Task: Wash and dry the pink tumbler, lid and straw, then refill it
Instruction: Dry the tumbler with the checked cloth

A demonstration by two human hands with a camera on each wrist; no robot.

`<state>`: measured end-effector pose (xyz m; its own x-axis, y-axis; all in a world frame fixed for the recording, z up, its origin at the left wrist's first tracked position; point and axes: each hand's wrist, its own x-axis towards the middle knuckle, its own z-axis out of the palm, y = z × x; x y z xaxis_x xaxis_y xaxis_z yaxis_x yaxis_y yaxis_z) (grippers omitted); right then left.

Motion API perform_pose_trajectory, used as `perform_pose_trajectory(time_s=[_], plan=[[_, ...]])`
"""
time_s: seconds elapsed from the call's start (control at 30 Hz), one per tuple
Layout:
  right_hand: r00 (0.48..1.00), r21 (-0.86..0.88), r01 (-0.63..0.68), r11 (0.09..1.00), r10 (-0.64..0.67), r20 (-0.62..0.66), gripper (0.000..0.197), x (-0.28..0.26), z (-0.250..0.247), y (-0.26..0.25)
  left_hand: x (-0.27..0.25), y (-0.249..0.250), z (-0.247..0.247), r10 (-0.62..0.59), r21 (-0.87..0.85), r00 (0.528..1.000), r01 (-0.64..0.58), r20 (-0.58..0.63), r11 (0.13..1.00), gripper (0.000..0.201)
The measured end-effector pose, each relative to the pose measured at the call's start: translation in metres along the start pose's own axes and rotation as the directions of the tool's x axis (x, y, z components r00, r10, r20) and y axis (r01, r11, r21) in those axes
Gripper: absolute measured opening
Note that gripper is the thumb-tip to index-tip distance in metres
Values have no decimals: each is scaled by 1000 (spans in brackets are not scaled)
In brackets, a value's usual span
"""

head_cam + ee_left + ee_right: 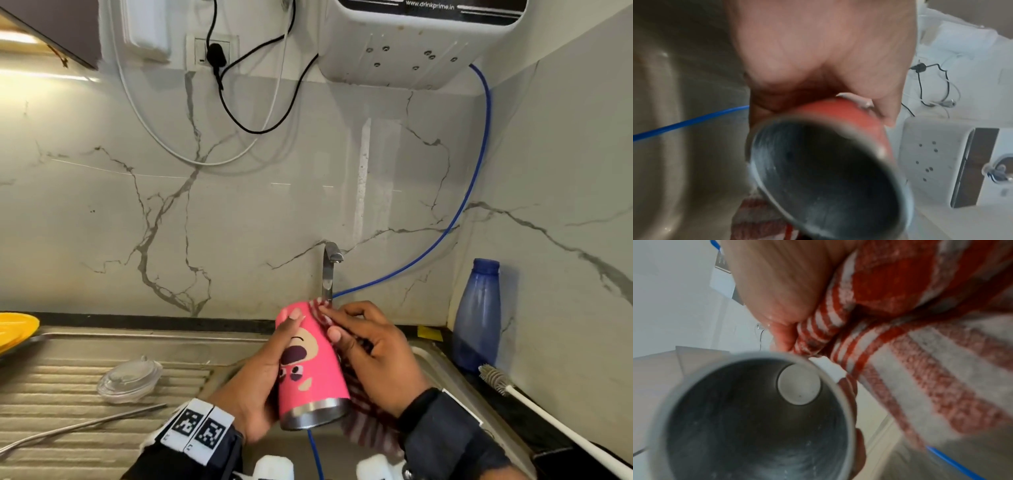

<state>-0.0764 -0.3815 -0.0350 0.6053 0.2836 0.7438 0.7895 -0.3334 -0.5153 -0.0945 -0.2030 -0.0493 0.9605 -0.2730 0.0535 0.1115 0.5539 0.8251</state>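
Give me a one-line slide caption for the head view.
Left hand holds pink tumbler over sink; right hand wipes it with striped cloth.

The pink tumbler (310, 363), printed with a cartoon bear face, was held tilted over the sink, its open steel mouth toward the camera and its base by the tap. The clear lid (129, 378) lay on the ridged drainboard, the metal straw (82, 426) just in front of it.
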Motion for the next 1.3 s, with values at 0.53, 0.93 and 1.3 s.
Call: perform_pose_trajectory(time_s=[0.53,0.93,1.3], plan=[[997,137,32,990,-40,60,25,-4,11,-15,1,12,-17,-144,-201,980,170,137,965,65],[992,97,18,995,-6,-122,24,7,-12,-11,-6,2,5,155,373,980,-190,122,908,105],[979,-135,203,970,-198,51,25,6,-10,-33,-5,10,-8,519,900,786,-430,335,70,74]])
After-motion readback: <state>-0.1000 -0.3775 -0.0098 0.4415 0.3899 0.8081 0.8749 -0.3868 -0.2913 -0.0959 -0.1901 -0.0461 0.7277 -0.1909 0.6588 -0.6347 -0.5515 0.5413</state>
